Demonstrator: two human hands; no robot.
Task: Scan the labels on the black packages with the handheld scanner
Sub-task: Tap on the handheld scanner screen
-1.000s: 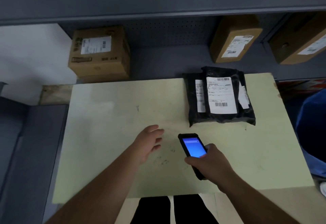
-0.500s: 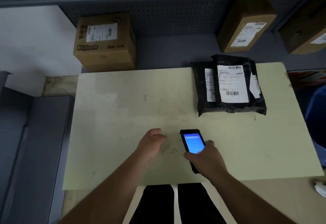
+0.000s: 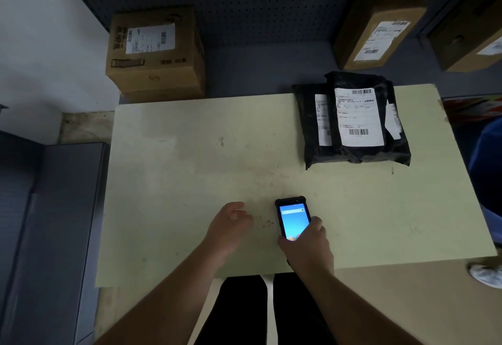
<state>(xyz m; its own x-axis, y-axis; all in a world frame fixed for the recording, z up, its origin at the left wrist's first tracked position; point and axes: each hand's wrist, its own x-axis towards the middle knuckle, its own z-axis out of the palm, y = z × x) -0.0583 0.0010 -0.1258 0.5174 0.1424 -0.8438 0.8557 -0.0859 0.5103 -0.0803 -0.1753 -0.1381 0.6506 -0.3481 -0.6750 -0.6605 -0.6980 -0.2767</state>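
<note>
Pale table (image 3: 190,154) | right hand (image 3: 307,247) grips handheld scanner (image 3: 293,218), drawn nearer | left hand (image 3: 228,225) loose, empty | black packages (image 3: 355,154) far right, unscanned

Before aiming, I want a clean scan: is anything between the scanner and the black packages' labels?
Nothing visible. Bare table lies between the scanner in the right hand and the black packages.

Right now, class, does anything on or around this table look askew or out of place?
The black packages lie in an uneven, overlapping pile at the table's far right, so only the top label shows fully. The right hand holds the scanner. Nothing looks damaged.
</note>
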